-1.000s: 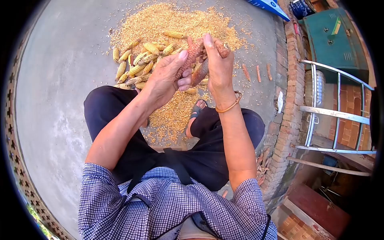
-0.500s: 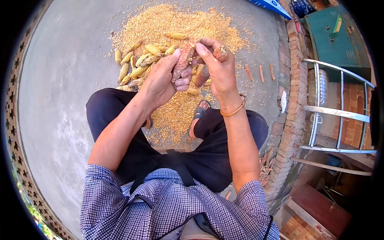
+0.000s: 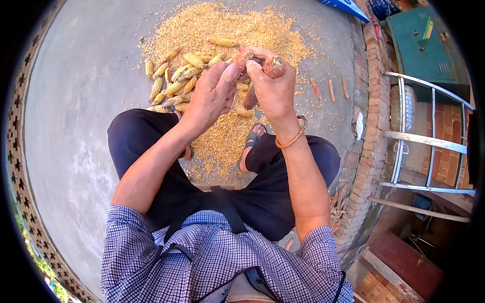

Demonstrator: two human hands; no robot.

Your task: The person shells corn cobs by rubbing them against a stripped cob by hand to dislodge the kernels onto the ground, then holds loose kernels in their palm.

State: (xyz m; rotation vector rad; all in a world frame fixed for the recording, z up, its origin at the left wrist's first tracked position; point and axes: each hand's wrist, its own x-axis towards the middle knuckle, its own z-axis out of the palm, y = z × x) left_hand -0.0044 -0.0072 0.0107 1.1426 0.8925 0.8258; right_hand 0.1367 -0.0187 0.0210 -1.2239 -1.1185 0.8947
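Extending beneath the person, a grey concrete floor (image 3: 70,126) forms the work surface. On its far portion lies a broad layer of yellow corn kernels (image 3: 202,25); a second patch spreads between the feet. Next in size is a heap of corn ears (image 3: 177,87) at the near left side of the layer. The ears are pale to deep yellow, with kernels set in lengthwise rows, and point in mixed directions.

Both hands are raised above the floor, close together, just right of the heap as viewed. The right hand (image 3: 275,93) is closed around a reddish cob (image 3: 274,67). The blunt end projects above the hand; it is round, rough and red-brown with pale flecks. A dark red section (image 3: 250,97) shows below the hand; whether it belongs to the same cob cannot be told. The left hand (image 3: 209,96) is closed, gripping a second cob (image 3: 242,60). The exposed upper end is pinkish red and coarsely pitted; the fingers hide the remainder. The right thumb is located at this end.

A single ear (image 3: 222,42) lies crosswise on the kernel layer. Three slim red-brown cobs (image 3: 316,89) lie apart on the floor at right. Individual kernels are scattered around the layer's edge.
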